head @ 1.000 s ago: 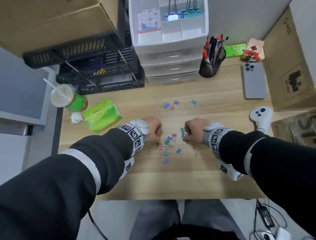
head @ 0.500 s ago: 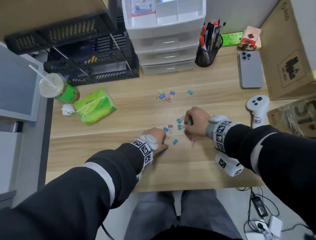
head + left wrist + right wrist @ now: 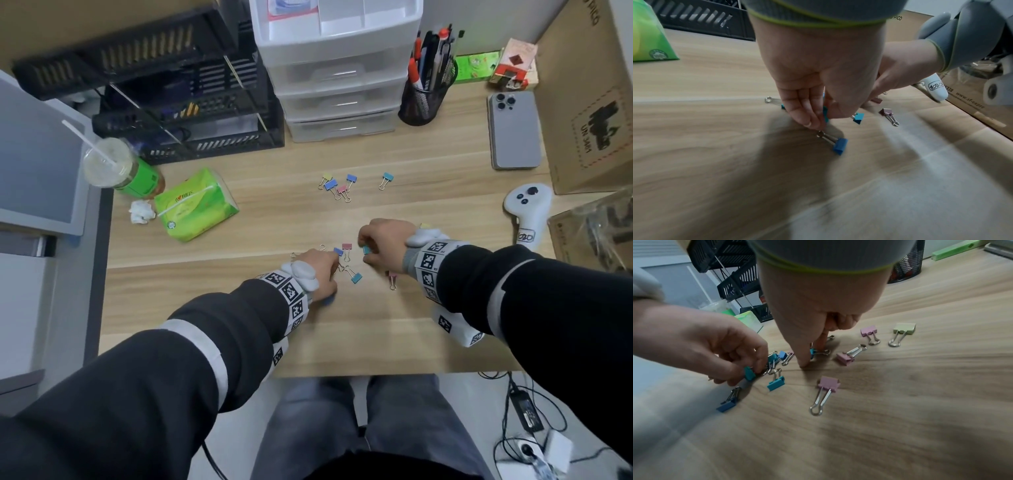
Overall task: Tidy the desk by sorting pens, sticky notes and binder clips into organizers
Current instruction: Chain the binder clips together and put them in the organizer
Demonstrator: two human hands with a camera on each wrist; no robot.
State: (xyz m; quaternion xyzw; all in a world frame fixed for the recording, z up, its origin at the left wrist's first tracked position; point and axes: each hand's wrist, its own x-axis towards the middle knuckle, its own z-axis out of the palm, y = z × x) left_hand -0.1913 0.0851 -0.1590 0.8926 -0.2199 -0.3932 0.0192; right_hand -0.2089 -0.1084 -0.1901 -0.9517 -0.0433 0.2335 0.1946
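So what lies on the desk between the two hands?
In the head view, a pink binder clip and a teal binder clip lie between the left hand and right hand.

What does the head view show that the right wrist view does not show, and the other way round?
Only the head view shows the phone, the white drawers and the far group of clips. Only the right wrist view shows the left hand pinching a teal clip, and a yellow clip lying flat. Both show the pen cup, the desk and the right hand.
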